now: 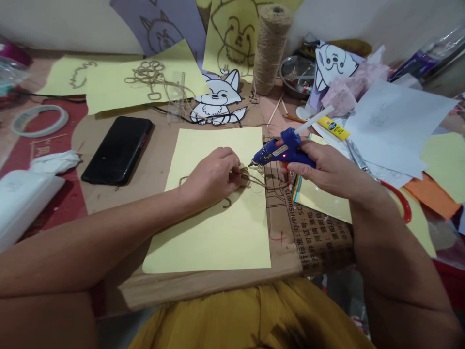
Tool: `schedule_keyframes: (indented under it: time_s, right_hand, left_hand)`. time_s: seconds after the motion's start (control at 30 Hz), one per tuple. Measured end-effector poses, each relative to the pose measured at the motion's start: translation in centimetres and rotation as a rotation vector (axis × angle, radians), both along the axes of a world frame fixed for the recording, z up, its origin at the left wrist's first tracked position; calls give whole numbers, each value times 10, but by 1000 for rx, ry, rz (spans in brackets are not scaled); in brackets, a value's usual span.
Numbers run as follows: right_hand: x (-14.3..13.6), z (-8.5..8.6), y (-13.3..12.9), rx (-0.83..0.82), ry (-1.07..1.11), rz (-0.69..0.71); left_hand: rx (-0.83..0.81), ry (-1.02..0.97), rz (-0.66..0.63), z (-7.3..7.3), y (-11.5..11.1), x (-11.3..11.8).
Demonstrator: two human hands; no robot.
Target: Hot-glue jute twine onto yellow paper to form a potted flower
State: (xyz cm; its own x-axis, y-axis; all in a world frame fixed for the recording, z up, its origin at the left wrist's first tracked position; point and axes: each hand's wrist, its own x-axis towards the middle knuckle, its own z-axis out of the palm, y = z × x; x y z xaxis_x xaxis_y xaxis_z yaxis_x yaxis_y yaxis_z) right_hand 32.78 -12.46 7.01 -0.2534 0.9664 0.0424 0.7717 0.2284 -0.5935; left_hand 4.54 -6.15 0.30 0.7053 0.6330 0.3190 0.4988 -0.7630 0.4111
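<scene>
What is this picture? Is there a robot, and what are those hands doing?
There's no robot here, just a person's two bare hands. The camera sits on their head, looking forward and down, so you see roughly what they see.

The left hand pinches brown string over a yellow sheet. The right hand holds a blue glue gun, its tip close to the string; I can't tell if they touch.

Around them on the table are a black phone, a tape roll, a paper fox and a tall spool of string.
</scene>
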Motion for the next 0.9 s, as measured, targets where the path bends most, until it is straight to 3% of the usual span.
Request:
schedule_keyframes:
  time_s: [0.33,0.9]
  right_hand:
    - [-1,-6,1,-18,-43,26]
    - [-2,-2,-1,-12,-101,19]
  left_hand:
    - [1,9,5,1,0,0]
    - [6,1,-18,1,1,0]
